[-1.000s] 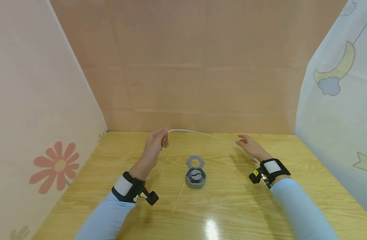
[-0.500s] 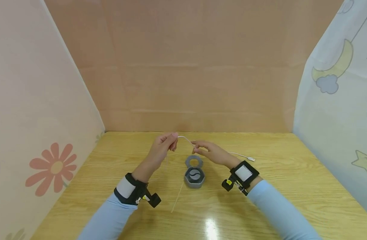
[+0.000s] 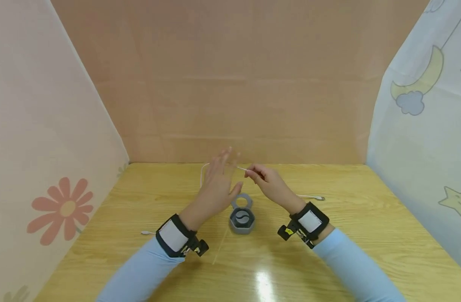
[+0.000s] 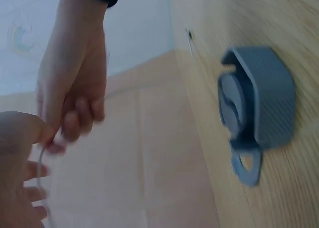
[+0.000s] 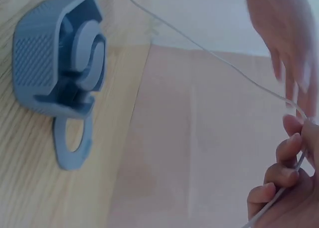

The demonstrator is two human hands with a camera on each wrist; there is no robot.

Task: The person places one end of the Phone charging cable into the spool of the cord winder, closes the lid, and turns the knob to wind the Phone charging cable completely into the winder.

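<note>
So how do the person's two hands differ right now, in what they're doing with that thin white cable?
The right hand has its fingers curled and pinches the white cable; the left hand is spread open, fingers straight, gripping nothing. The left hand's fingertips reach higher than the right hand's. Both hover above the grey cable winder on the wooden table, and both wrists wear black bands.

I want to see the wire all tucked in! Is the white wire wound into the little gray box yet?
Not yet. The gray box sits open on the table with nothing wound on its middle spool. The right hand pinches the white wire above it, and the left hand is spread open beside it. Both wire ends lie loose on the table, so seemingly all the winding is left.
</note>
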